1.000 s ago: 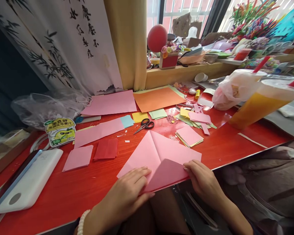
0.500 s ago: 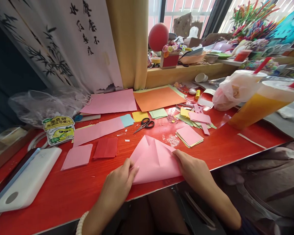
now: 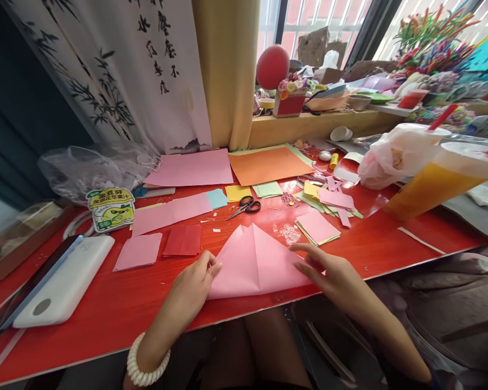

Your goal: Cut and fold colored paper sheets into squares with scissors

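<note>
A folded pink sheet [image 3: 256, 265], roughly triangular with a crease down from its peak, lies at the near edge of the red table [image 3: 146, 303]. My left hand [image 3: 195, 281] pinches its left corner between thumb and fingers. Over the right corner is my right hand [image 3: 329, 271], thumb and fingers apart, fingertips at the paper's edge. Beyond the sheet lie black-handled scissors [image 3: 246, 207]. A red paper stack [image 3: 182, 240] and a pink square stack [image 3: 138, 251] are to the left; another pink-topped stack [image 3: 318, 227] sits to the right.
Large pink [image 3: 191, 168] and orange [image 3: 270, 165] sheets lie at the back. A white power bank [image 3: 67, 281] is at the left. An orange drink cup [image 3: 439, 184] and a bagged cup [image 3: 394, 154] stand right. Paper scraps [image 3: 335, 198] lie behind the right stack.
My right hand has opened from its grip on the paper's right edge. The folds near the peak look flatter. The camera view has shifted slightly, so the table items appear farther right.
</note>
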`<state>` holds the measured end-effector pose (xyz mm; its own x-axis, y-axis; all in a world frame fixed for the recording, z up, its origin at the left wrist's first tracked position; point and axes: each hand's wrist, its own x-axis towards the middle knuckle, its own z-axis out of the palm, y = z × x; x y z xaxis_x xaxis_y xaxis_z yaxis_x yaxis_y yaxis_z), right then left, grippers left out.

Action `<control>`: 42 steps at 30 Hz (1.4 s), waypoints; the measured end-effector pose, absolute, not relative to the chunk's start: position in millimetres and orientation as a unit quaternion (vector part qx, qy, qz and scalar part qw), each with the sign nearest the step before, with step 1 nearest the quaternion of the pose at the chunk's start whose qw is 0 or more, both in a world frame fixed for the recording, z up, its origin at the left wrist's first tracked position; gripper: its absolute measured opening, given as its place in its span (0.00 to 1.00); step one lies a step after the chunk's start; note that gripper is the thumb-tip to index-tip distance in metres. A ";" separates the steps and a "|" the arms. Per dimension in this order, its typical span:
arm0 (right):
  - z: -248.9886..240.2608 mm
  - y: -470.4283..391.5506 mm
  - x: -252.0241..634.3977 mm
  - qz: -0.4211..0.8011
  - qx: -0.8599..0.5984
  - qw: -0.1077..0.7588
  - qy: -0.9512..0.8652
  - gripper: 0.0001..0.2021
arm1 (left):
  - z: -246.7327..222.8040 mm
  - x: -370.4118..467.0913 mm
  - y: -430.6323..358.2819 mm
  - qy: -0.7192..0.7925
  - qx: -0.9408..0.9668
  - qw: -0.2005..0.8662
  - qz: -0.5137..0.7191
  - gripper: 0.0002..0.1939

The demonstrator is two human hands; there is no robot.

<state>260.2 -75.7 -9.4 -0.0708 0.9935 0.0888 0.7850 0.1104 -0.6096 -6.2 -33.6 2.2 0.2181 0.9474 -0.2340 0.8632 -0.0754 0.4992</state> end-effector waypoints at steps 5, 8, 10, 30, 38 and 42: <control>-21.4 -76.9 248.7 0.245 -0.634 0.227 -0.697 0.12 | -4.5 -8.6 -48.3 0.639 0.744 0.192 0.035 0.12; -26.4 -75.8 246.4 0.225 -0.655 0.206 -0.691 0.12 | -4.9 -6.4 -51.6 0.652 0.740 0.161 0.030 0.14; -26.1 -75.6 245.8 0.209 -0.666 0.199 -0.688 0.11 | -2.3 -4.3 -50.9 0.663 0.732 0.152 0.022 0.14; -28.4 -63.8 249.2 0.144 -0.641 0.052 -0.752 0.21 | -8.2 -22.3 -44.4 0.633 0.716 0.280 0.092 0.20; -11.1 -91.8 213.1 -0.185 -0.531 0.212 -0.799 0.18 | -10.4 -22.6 -40.7 0.631 0.723 0.273 0.062 0.20; -24.7 -99.4 192.8 -0.131 -0.410 0.199 -0.880 0.18 | -12.4 -23.2 -40.6 0.626 0.725 0.280 0.064 0.20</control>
<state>192.8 -99.4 -24.7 -0.5848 0.6690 0.4587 0.7738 0.6298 0.0680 -23.2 -40.6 -12.4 0.2069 0.9437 -0.2580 0.8725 -0.0587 0.4851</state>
